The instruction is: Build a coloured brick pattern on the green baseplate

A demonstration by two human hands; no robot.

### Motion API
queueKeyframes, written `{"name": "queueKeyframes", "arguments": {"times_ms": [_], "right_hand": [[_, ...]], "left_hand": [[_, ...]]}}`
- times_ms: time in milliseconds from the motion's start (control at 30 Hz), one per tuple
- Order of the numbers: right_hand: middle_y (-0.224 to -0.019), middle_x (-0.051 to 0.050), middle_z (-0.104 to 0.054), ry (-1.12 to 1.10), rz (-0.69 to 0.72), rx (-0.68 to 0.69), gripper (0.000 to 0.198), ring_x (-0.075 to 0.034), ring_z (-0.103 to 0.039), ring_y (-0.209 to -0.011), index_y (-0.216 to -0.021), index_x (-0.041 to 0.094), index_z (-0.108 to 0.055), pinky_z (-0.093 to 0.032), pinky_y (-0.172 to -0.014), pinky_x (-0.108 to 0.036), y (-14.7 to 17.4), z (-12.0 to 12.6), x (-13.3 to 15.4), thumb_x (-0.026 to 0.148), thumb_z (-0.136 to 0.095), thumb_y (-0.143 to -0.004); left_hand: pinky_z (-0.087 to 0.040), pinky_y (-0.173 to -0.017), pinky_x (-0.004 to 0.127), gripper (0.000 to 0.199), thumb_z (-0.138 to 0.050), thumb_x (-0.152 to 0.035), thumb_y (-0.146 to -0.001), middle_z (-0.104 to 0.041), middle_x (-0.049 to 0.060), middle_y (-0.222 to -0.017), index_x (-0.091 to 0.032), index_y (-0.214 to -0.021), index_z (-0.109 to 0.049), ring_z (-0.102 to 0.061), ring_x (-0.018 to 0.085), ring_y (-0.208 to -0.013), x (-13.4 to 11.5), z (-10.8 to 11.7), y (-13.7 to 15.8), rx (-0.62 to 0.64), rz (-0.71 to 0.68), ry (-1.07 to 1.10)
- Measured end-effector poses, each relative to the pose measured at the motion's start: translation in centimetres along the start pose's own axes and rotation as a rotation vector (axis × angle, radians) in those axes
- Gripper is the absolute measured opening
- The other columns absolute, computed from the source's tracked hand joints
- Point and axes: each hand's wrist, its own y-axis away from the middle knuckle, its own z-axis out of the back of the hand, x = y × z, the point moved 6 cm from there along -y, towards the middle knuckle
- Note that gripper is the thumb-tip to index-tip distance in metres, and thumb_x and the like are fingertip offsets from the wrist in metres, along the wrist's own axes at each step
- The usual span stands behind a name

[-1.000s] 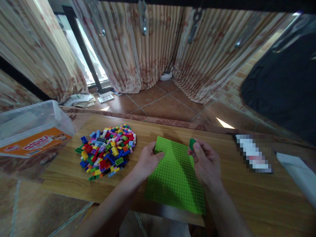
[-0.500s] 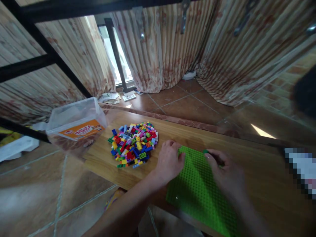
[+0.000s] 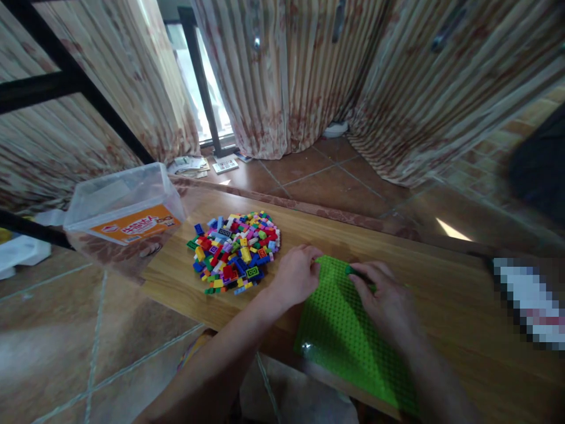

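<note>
A bright green studded baseplate (image 3: 339, 321) lies on the wooden bench, its lower end near the front edge. My left hand (image 3: 296, 275) rests at the plate's upper left corner, fingers closed on that edge. Between the thumb and fingers of my right hand (image 3: 383, 291) is a small dark green brick (image 3: 349, 270), held just over or touching the studs by the plate's far edge; I cannot tell which. Left of my left hand lies a heap of mixed coloured toy bricks (image 3: 236, 253).
A clear plastic box (image 3: 123, 200) with an orange label stands at the bench's (image 3: 459, 306) left end. A pixelated flat object (image 3: 527, 300) lies at far right. Striped curtains (image 3: 282, 82) hang behind, and a dark metal frame (image 3: 88, 88) rises at left. Papers (image 3: 189, 166) lie on the tiled floor.
My right hand has moved left along the plate's far edge with the dark green brick. My left hand stays at the corner. The view has shifted slightly.
</note>
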Motion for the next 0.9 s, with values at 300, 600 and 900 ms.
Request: {"name": "queueKeyframes", "arguments": {"times_ms": [300, 600, 900], "right_hand": [[-0.095, -0.006, -0.068, -0.026, 0.117, 0.104, 0.018, -0.021, -0.063, -0.090, -0.098, 0.020, -0.070, -0.049, -0.082, -0.037, 0.4, -0.2, 0.9, 0.030, -0.057, -0.091], [-0.091, -0.006, -0.069, 0.028, 0.133, 0.170, 0.014, -0.022, -0.062, -0.089, -0.097, 0.019, -0.073, -0.047, -0.083, -0.038, 0.5, -1.1, 0.9, 0.024, -0.064, -0.087], [-0.089, -0.005, -0.069, -0.005, 0.101, 0.169, 0.015, -0.021, -0.062, -0.087, -0.096, 0.021, -0.076, -0.047, -0.082, -0.037, 0.4, -1.1, 0.8, 0.024, -0.065, -0.086]], "left_hand": [[-0.050, -0.082, 0.028, 0.023, -0.057, -0.010, -0.077, -0.068, 0.005, -0.098, -0.016, -0.098, -0.066, -0.063, 0.018, -0.088, -0.6, -1.5, 0.3, 0.133, -0.119, 0.007], [-0.051, -0.077, 0.028, 0.029, -0.058, -0.013, -0.077, -0.065, 0.006, -0.100, -0.018, -0.104, -0.066, -0.062, 0.018, -0.086, -0.6, -1.7, 0.4, 0.130, -0.125, -0.098], [-0.052, -0.078, 0.029, 0.025, -0.058, -0.013, -0.077, -0.064, 0.006, -0.099, -0.018, -0.100, -0.065, -0.062, 0.019, -0.087, -0.7, -1.7, 0.5, 0.125, -0.153, -0.122]]}}
